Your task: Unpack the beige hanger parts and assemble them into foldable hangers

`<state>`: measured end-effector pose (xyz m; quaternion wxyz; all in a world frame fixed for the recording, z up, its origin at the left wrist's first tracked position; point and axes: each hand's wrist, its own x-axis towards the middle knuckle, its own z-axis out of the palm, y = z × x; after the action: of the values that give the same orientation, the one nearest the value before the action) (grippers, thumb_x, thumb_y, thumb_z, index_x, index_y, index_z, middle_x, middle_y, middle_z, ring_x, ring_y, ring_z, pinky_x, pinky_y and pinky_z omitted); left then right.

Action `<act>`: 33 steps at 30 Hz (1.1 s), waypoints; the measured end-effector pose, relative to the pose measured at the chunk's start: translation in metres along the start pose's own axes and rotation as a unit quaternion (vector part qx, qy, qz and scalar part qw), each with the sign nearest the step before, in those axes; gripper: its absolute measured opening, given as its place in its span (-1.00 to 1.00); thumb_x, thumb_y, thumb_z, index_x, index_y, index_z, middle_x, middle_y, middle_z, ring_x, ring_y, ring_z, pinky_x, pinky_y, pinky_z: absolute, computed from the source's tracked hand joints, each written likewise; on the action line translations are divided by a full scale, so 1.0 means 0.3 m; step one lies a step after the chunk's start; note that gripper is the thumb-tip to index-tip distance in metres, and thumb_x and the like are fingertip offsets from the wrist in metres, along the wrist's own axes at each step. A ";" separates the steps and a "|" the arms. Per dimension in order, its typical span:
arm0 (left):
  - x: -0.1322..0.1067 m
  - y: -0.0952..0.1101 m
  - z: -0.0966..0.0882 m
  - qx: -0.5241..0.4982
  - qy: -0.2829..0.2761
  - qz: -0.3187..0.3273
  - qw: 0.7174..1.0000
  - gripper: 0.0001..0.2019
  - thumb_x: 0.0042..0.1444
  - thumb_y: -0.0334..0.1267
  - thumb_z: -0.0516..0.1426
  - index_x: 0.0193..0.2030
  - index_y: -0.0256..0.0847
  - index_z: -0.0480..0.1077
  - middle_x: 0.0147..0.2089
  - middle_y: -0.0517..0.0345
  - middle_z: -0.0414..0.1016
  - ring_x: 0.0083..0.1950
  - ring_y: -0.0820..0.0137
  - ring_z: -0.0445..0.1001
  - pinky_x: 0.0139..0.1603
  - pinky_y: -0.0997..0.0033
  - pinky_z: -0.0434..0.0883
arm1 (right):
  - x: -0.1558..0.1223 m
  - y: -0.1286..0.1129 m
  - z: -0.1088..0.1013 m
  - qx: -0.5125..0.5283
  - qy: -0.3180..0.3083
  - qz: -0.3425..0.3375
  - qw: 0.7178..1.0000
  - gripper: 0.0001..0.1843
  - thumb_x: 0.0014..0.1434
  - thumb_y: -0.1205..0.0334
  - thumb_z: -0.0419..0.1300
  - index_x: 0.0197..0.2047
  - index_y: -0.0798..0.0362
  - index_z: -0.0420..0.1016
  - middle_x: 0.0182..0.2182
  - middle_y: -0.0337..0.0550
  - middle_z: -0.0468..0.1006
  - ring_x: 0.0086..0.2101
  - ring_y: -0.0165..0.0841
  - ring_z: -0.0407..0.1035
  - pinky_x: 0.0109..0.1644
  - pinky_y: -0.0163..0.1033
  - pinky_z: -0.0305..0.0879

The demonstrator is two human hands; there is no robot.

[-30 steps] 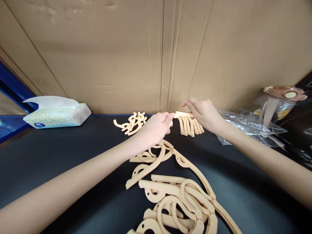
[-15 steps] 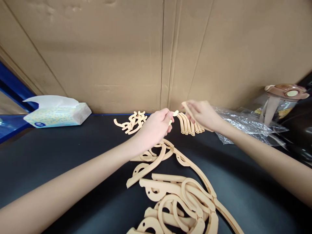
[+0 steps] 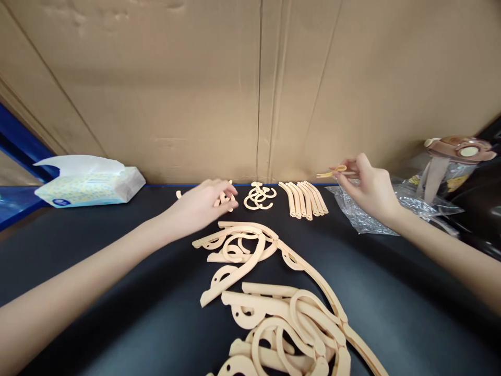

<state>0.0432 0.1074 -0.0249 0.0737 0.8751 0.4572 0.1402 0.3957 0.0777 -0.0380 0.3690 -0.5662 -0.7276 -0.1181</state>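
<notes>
My left hand [image 3: 203, 203] reaches over a small heap of tan curved pieces [image 3: 224, 198] at the back left of the black table [image 3: 117, 292], fingers curled down on them. My right hand [image 3: 370, 188] is raised at the right and pinches a thin tan strip with a loop end [image 3: 332, 172] above a clear plastic bag [image 3: 364, 216]. Between the hands lie a cluster of small hook shapes [image 3: 259, 197] and a row of several straight tan strips [image 3: 305, 198]. A large tangle of tan cut-out frames [image 3: 274, 303] lies near me.
A cardboard wall [image 3: 235, 83] stands along the table's far edge. A tissue pack [image 3: 88, 181] sits at the back left beside a blue frame [image 3: 19, 146]. A brown lidded cup [image 3: 450, 164] stands at the far right.
The hands have parted: the left moved left onto the small curved pieces, and the right swung right and up with a thin strip. A cluster of small hooks now shows between them.
</notes>
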 end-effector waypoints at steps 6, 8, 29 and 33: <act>-0.085 0.119 -0.011 0.025 -0.104 0.058 0.993 -0.58 0.13 0.13 0.05 -0.05 -0.13 0.38 -0.06 0.11 0.41 -0.07 0.25 0.38 -0.13 0.36 0.28 | -0.107 0.053 0.022 -0.038 -0.122 -0.034 0.991 -0.91 0.14 0.25 0.05 -0.24 -0.01 0.27 -0.08 -0.01 0.57 -0.26 -0.16 0.53 -0.27 -0.12 0.40; -0.099 0.153 -0.003 0.043 -0.066 0.049 0.996 -0.54 0.17 0.15 -0.02 -0.04 -0.18 0.36 -0.05 0.05 0.38 -0.09 0.24 0.38 -0.12 0.31 0.29 | -0.128 0.063 0.029 -0.026 -0.152 -0.048 0.987 -0.90 0.11 0.30 0.04 -0.26 -0.01 0.28 -0.06 -0.01 0.55 -0.26 -0.19 0.52 -0.25 -0.12 0.40; -0.051 0.299 -0.089 0.115 0.071 0.066 0.989 -0.77 0.31 -0.25 -0.11 -0.21 -0.23 0.34 -0.37 0.14 0.44 -0.43 0.37 0.42 -0.49 0.44 0.16 | -0.024 -0.337 -0.012 0.309 -0.153 -0.033 0.938 -0.58 0.22 0.07 0.13 0.13 -0.07 0.25 -0.01 -0.12 0.48 -0.02 -0.26 0.38 0.09 -0.08 0.30; 0.016 0.286 -0.134 -0.119 0.106 0.063 0.985 -0.82 0.22 -0.18 0.05 -0.26 -0.21 0.40 -0.47 0.25 0.39 -0.48 0.48 0.34 -0.48 0.52 0.16 | 0.047 -0.381 0.022 0.468 -0.138 0.020 0.873 -0.57 0.15 0.10 0.22 0.07 0.00 0.30 -0.30 -0.20 0.54 -0.36 -0.38 0.44 -0.23 -0.21 0.43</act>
<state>0.1001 0.0622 0.0361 0.1192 0.8674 0.3864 0.2900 0.2877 0.0542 -0.0051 0.4889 -0.3525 -0.7299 0.3225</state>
